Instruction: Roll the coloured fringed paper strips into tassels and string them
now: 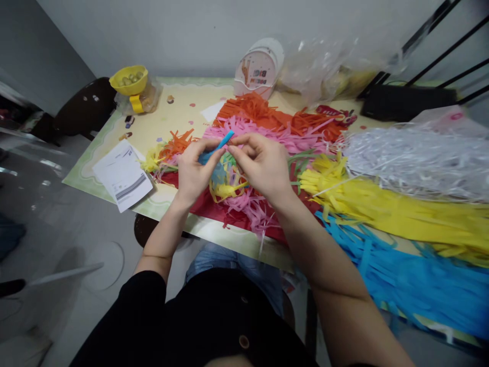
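Observation:
Between the thumb and fingers of my left hand (pixel 194 168) is a narrow blue crepe paper strip (pixel 226 138), its tip pointing up and right. My right hand (pixel 262 165) is closed in a pinch close beside that strip; whatever its fingertips hold is too small to make out. Below both hands hangs a mixed bunch of paper fringe (pixel 229 188) in yellow, green, pink and blue. Beneath lie pink fringe (pixel 275 135) and dark red paper (pixel 202 206). Orange fringe (pixel 260 112) is spread farther back.
To the right are piles of white shredded strips (pixel 416 160), yellow fringe (pixel 401 219) and blue fringe (pixel 416 275). A printed paper (pixel 124 176) lies at the left edge. Behind stand a yellow bowl (pixel 129 81), a bucket (pixel 257 71), plastic bags (pixel 328 66) and a black case (pixel 408 102).

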The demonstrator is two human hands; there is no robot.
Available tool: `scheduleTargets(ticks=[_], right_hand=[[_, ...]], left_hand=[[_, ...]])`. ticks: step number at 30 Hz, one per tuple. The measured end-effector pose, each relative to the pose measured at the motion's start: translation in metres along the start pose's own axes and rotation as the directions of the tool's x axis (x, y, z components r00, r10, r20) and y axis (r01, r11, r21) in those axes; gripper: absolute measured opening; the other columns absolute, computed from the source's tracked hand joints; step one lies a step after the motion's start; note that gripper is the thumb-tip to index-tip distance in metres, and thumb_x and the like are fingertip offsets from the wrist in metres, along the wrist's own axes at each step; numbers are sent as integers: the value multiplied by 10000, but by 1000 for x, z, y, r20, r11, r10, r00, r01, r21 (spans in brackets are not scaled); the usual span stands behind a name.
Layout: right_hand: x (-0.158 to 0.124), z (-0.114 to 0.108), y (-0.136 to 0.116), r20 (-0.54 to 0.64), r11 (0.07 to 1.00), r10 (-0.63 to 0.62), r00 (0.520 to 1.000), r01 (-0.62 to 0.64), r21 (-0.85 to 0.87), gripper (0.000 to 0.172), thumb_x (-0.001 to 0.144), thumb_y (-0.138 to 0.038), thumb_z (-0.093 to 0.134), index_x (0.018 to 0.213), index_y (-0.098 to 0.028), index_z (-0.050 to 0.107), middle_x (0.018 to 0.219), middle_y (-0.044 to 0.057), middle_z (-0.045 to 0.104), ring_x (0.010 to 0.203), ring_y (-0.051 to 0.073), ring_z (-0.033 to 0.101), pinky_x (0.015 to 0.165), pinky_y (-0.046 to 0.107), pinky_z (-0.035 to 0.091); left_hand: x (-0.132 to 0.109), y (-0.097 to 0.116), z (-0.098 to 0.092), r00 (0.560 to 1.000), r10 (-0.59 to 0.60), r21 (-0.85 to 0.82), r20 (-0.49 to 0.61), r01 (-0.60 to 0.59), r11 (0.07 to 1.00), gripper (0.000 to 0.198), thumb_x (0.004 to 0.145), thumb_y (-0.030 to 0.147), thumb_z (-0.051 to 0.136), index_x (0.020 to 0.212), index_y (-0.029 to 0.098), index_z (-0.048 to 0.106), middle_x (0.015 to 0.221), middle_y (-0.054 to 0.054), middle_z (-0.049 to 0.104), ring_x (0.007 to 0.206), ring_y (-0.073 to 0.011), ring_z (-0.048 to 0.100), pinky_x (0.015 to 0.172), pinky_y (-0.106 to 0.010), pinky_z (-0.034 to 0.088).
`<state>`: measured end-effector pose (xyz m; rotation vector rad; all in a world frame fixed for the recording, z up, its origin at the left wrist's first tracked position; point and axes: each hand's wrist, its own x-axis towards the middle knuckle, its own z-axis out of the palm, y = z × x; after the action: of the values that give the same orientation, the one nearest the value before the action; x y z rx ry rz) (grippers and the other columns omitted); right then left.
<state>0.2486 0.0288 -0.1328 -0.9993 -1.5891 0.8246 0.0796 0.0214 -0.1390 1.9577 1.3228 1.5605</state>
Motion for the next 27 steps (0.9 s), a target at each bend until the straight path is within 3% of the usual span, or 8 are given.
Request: scheduleTargets(ticks=[4, 9, 15, 18, 22, 24, 27], right_hand=[[3, 2, 13, 78, 970, 82, 994, -98, 222, 545, 864, -578, 784, 1296, -288, 621, 541, -99, 573, 407, 109, 469, 458, 265, 395], [11, -2, 23, 292, 865, 201, 935, -309, 396, 541, 672, -640, 903, 927, -221, 675, 593, -43, 678, 454, 114, 580, 455, 248, 488], [9, -2, 27, 321, 846, 244, 915, -363, 392, 648, 598, -676, 922, 994, -211, 706, 644, -15, 724, 505, 140, 646, 472, 253, 533], [8, -2, 28, 261, 881, 232, 937, -316, 353, 548, 641, -676, 899, 858, -215, 695, 605, -28, 661, 450, 113, 568, 421, 248, 474], [14, -14, 35, -42, 943, 120, 992, -101, 317, 476, 821, -726, 740, 894, -262, 661, 723, -9, 639, 505, 111, 548, 405, 254, 398], [18, -22, 38, -157, 953, 65, 985, -15, 302, 494, 894, -779, 605, 987, -295, 649, 833, 13, 662, 593, 132, 604, 445, 270, 424], [19, -28, 37, -193, 956, 51, 980, 9, 294, 480, 921, -771, 568, 1039, -310, 634, 796, 9, 627, 633, 153, 622, 496, 293, 456]], left_hand=[[-2, -4, -1, 996, 58, 137, 73, -67, 988, 273, 976, 496, 680, 967, 238, 766, 988, -45, 802, 951, -212, 698, 918, -394, 502], [-11, -7, 1, 982, 109, 297, 156, -152, 943, 192, 991, 424, 664, 990, 257, 761, 981, -40, 801, 960, -235, 664, 927, -416, 425], [-23, -9, 4, 978, 169, 378, 126, -205, 903, 195, 1023, 398, 616, 985, 258, 745, 942, -31, 791, 924, -230, 644, 909, -406, 396], [-25, -10, 3, 980, 146, 387, 134, -187, 903, 224, 1022, 436, 615, 987, 257, 746, 933, -38, 784, 936, -235, 644, 916, -407, 399], [-36, -15, 4, 965, 79, 439, 249, -185, 879, 226, 1026, 425, 608, 1009, 247, 746, 948, -55, 786, 954, -244, 655, 910, -405, 414], [-44, -19, 6, 922, -1, 451, 388, -189, 872, 223, 1023, 406, 611, 1005, 231, 748, 937, -73, 786, 944, -255, 666, 876, -400, 430], [-52, -27, 1, 790, -90, 345, 606, -158, 925, 212, 1005, 369, 636, 998, 197, 760, 936, -96, 790, 906, -250, 696, 827, -372, 469]])
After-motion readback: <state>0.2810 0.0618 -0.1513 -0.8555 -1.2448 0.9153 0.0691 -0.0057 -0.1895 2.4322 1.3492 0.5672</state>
